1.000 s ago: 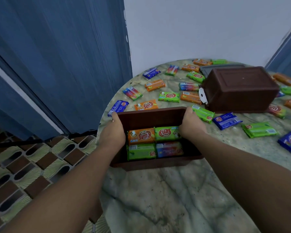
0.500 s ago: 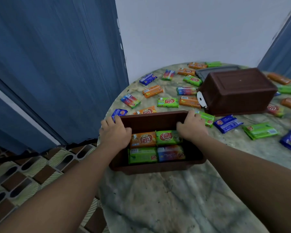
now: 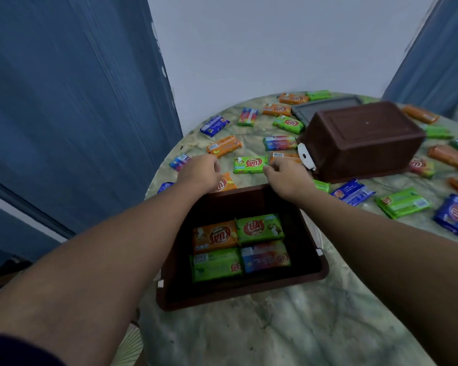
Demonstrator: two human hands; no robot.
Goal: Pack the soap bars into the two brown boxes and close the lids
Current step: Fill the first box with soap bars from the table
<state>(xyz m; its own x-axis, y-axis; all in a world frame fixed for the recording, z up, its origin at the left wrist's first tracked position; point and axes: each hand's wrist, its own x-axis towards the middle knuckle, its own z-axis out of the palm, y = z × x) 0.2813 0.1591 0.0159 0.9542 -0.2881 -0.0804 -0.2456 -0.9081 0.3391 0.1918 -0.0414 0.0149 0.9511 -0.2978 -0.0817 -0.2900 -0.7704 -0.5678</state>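
Head view looks down on a marbled round table (image 3: 288,334) where the open brown box (image 3: 310,270) sits nearest, four soap bars (image 3: 239,245) lying flat in two rows on its floor. Beyond its far rim, the left hand (image 3: 200,173) hovers over an orange bar (image 3: 225,184) with fingers loosely curled, holding nothing. The right hand (image 3: 286,177) reaches beside a green bar (image 3: 250,165), fingers bent, empty. Farther off, the second brown box (image 3: 360,140) lies upside down among scattered bars.
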